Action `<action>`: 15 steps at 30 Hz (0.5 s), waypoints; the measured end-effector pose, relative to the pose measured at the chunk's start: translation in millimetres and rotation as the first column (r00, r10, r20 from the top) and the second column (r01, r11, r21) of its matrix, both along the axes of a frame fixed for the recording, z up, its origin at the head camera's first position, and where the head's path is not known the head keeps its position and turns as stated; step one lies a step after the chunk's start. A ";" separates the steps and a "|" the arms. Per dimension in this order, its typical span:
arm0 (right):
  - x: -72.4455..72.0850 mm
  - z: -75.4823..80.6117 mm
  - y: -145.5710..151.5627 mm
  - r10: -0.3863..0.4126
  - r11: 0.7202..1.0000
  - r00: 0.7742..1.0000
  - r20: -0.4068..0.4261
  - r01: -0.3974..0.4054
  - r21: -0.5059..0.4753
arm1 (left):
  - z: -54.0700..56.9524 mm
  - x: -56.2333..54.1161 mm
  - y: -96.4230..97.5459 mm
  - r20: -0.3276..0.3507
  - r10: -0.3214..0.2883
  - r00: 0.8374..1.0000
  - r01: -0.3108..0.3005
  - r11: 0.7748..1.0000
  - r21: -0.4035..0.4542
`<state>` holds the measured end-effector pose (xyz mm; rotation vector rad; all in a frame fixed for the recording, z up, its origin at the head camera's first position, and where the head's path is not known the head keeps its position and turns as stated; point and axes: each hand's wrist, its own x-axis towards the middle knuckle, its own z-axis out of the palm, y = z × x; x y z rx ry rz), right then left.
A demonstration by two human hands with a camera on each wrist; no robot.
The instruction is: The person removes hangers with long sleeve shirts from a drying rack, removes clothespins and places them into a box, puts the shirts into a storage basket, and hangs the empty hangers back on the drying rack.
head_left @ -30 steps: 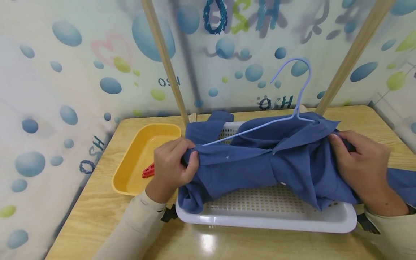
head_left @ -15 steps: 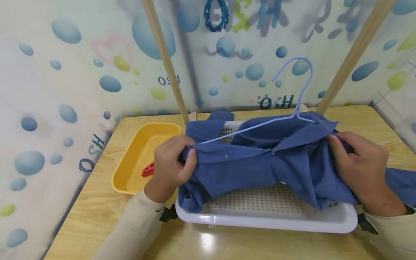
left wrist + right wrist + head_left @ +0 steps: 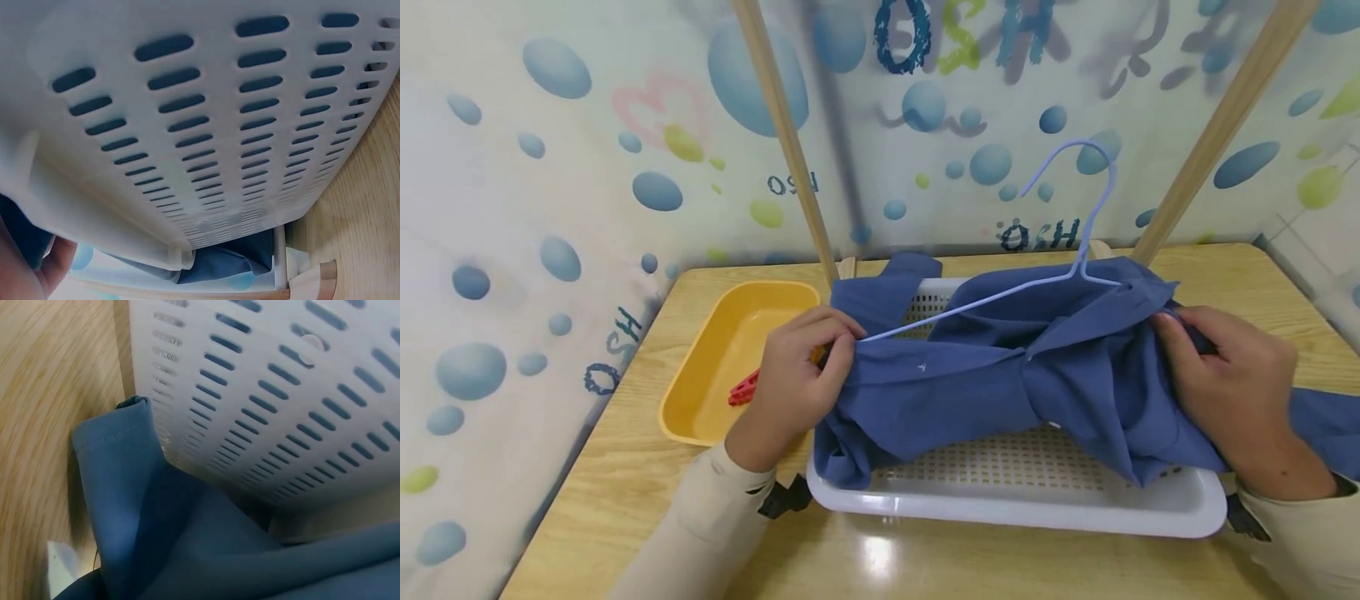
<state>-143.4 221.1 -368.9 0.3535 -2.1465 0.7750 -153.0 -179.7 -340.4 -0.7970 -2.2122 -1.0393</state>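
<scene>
A blue shirt lies spread over a white perforated basket, its far side and a sleeve draping past the rims. Partly inside it is a light-blue hanger, its hook standing up and its right arm hidden under the collar. My left hand pinches the shirt at the hanger's left end between thumb and fingers. On the other side, my right hand grips the shirt cloth near the shoulder. Only a bit of the left hand shows in the left wrist view; sleeve cloth hangs beside the basket in the right wrist view.
Left of the basket stands a yellow tray with red clothespins in it. Two wooden poles rise behind the basket, in front of a patterned wall. All of it stands on a wooden table.
My left hand has shifted its hold slightly at the hanger's left end, its fingertips now further forward. The hanger hook has dipped a little to the left. My right hand stays nearly still.
</scene>
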 end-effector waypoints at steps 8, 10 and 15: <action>-0.9 -0.3 0.2 -0.018 1.000 1.000 -0.019 0.018 0.004 | 1.9 -1.3 2.9 -0.036 0.002 0.999 -0.003 1.000 -0.029; -1.3 -0.6 0.4 -0.024 1.000 0.999 -0.023 0.024 0.006 | 2.5 -1.8 3.1 -0.045 0.003 0.999 -0.005 0.999 -0.035; -2.0 -2.5 -0.7 -0.024 1.000 0.999 -0.031 0.023 -0.020 | 2.3 -0.4 3.7 -0.050 0.001 0.999 -0.003 1.000 -0.029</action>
